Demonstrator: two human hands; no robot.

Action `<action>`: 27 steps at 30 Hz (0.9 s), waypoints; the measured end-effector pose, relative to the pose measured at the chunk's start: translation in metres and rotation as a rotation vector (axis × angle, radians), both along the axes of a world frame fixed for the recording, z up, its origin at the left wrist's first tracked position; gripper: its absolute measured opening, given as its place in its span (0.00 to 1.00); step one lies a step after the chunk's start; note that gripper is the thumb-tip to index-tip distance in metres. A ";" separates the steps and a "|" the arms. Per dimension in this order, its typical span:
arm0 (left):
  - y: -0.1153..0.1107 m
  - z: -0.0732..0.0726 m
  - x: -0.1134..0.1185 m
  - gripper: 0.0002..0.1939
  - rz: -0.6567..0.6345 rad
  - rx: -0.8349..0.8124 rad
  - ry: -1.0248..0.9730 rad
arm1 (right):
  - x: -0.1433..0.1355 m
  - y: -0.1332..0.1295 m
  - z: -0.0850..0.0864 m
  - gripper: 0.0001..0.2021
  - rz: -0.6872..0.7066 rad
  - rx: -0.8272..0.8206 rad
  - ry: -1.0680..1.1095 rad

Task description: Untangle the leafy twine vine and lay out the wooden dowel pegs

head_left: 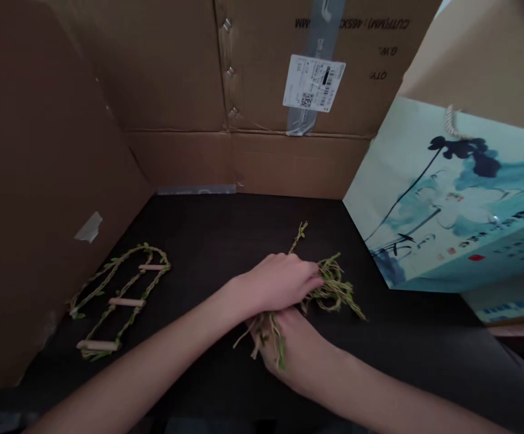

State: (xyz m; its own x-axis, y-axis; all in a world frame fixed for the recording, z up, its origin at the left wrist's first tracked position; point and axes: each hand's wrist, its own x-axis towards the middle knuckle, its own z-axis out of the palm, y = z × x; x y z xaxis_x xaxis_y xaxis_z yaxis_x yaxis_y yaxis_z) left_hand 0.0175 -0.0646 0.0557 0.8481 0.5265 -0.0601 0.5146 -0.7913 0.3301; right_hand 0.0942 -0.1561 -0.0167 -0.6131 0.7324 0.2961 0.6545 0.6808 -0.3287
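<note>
My left hand (284,280) lies across the top of my right hand (300,349), near the middle of the dark tabletop (225,235). Its fingers are curled round a bundle of green leafy twine (331,288). Looped strands stick out to the right, and one knotted end points away from me. Loose frayed ends also hang over the back of my right hand. The fingers of that hand are hidden under the left one and the twine. To the left lies a small rope ladder (126,302) of leafy twine with wooden rungs.
A cardboard panel (175,72) stands along the back, bearing a white label (315,83) and tape. Another brown cardboard wall (40,199) rises at the left. A light-blue paper bag (442,205) with a painted flower stands at the right.
</note>
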 end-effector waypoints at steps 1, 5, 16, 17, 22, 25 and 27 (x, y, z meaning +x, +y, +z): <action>0.005 -0.002 -0.010 0.18 0.026 -0.019 -0.028 | 0.001 -0.006 0.008 0.15 0.057 0.025 -0.037; 0.016 -0.023 -0.036 0.18 0.067 -0.089 -0.205 | 0.024 -0.010 0.049 0.08 0.275 0.104 -0.152; 0.019 -0.034 -0.053 0.25 0.048 -0.013 -0.339 | 0.119 0.061 0.027 0.45 -0.159 -0.132 0.040; 0.020 -0.034 -0.055 0.27 0.040 0.014 -0.361 | 0.118 0.061 0.022 0.37 -0.154 -0.143 0.056; 0.029 -0.037 -0.062 0.12 0.050 0.110 -0.445 | 0.112 0.058 0.025 0.10 -0.219 -0.188 0.244; 0.031 -0.038 -0.060 0.08 0.194 0.004 -0.544 | 0.116 0.059 0.031 0.12 -0.311 -0.324 0.384; 0.032 -0.039 -0.058 0.09 0.278 -0.127 -0.679 | 0.119 0.061 0.031 0.16 -0.362 -0.388 0.462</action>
State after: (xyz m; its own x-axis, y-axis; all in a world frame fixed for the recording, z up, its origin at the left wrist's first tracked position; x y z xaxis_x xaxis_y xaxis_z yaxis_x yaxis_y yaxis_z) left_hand -0.0403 -0.0328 0.0171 0.5567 0.7509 0.3554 0.3402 -0.5964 0.7270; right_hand 0.2136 -0.0954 0.0144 -0.1851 0.9722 0.1436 0.5526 0.2238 -0.8029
